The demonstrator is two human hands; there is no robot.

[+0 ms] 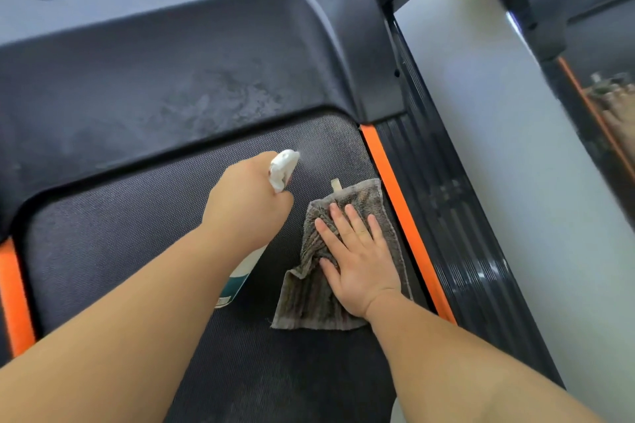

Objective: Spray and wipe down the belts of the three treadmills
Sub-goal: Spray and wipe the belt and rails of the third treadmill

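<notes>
The dark textured treadmill belt point(130, 227) fills the middle of the view. My left hand point(245, 206) grips a spray bottle point(282, 169) with a white head and a white and teal body, its nozzle pointing forward over the belt. My right hand point(357, 251) lies flat with straight fingers on a grey-brown ribbed cloth point(311, 299), pressing it onto the belt near its right edge. A small tag sticks out of the cloth's far edge.
The dark motor cover point(178, 79), marked BRTW, shows wet streaks just beyond the belt. Orange strips point(402, 213) line both belt sides, with a ribbed black side rail point(453, 216) on the right. Pale floor point(536, 182) separates this machine from another treadmill point(591, 89) at far right.
</notes>
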